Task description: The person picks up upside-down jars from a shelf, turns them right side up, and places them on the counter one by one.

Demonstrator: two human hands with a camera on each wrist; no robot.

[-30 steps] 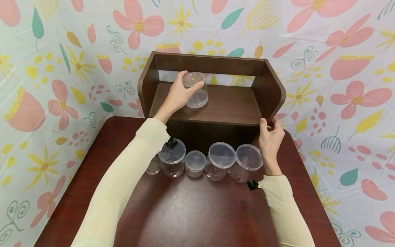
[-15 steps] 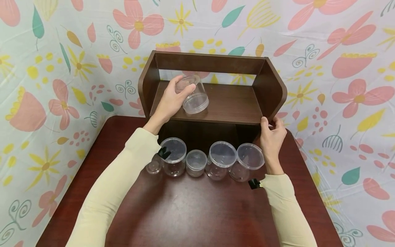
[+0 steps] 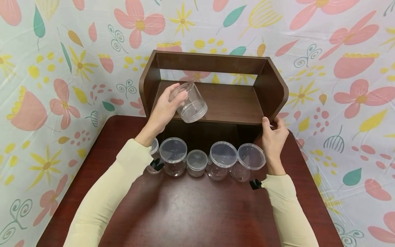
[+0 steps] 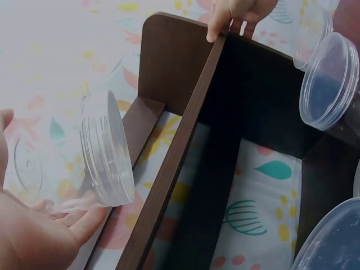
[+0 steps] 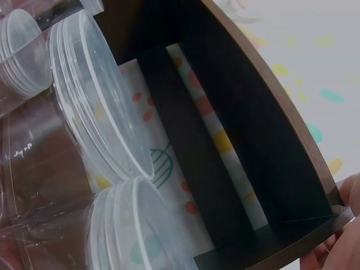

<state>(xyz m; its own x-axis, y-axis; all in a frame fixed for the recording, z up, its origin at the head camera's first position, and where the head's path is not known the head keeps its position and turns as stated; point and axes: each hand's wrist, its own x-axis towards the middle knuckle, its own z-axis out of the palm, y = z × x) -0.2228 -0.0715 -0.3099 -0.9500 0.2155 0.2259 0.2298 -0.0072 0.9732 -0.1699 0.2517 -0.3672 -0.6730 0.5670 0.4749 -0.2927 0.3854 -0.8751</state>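
My left hand (image 3: 165,108) grips a clear plastic jar (image 3: 192,106) around its base end, fingers and thumb on either side. The jar is tilted, its ridged lid end pointing down and right, in front of the upper board of a dark brown wooden shelf (image 3: 228,103). In the left wrist view, the jar's lid (image 4: 115,149) faces the shelf, apart from it. With thumb and fingers, my right hand (image 3: 274,140) holds the shelf's front right corner; in the right wrist view the fingers (image 5: 337,247) are partly cut off by the frame edge.
Below the shelf's front, several clear lidded jars stand in a row on the reddish-brown table (image 3: 197,209), among them a small jar (image 3: 196,164) and a larger jar (image 3: 223,159). My left sleeve partly covers the leftmost jar (image 3: 154,147). A flower-patterned cloth (image 3: 342,85) hangs behind.
My left hand has lifted the jar off the shelf board, brought it toward me and slightly left, and tilted it. My right hand stays at the shelf corner.
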